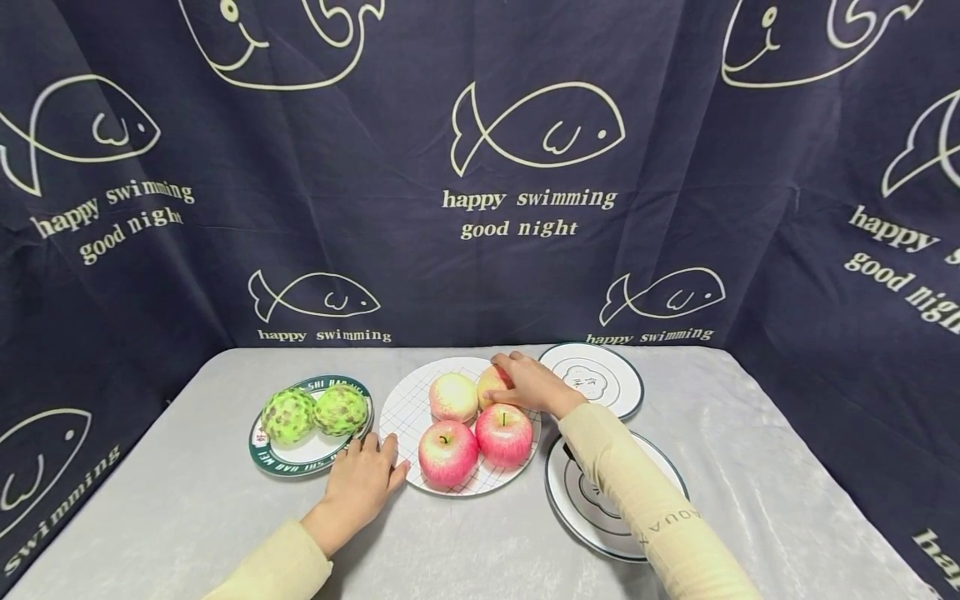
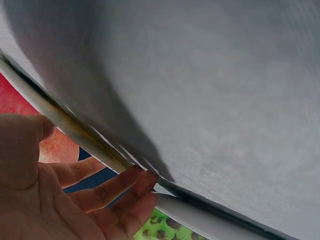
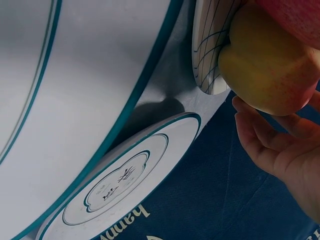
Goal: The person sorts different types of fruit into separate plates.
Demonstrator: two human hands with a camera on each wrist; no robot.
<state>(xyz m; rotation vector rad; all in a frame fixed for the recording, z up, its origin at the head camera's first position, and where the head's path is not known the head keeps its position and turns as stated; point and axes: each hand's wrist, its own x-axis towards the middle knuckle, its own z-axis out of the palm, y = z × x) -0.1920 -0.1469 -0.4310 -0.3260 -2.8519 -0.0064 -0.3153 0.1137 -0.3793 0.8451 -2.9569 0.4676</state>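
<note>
A white plate with a grid pattern (image 1: 401, 417) holds two red apples (image 1: 447, 454) at the front and two yellow-pink peaches (image 1: 453, 397) behind them. My right hand (image 1: 528, 385) reaches over the plate's right side and grips the right-hand peach (image 3: 270, 65) between thumb and fingers; the hand covers part of it in the head view. Fingers slightly bent, my left hand (image 1: 362, 482) lies palm down between the gridded plate and a green-rimmed plate (image 1: 279, 463), with nothing in it. In the left wrist view its fingertips are right at the plate edges.
Two green, brown-spotted bumpy fruits (image 1: 288, 417) sit on the green-rimmed plate. At right are two white plates with dark rims, one farther back (image 1: 626, 379) and one nearer (image 1: 566, 492), partly under the right sleeve. A dark fish-print curtain (image 1: 540, 275) encloses the grey cloth-covered table (image 1: 750, 467).
</note>
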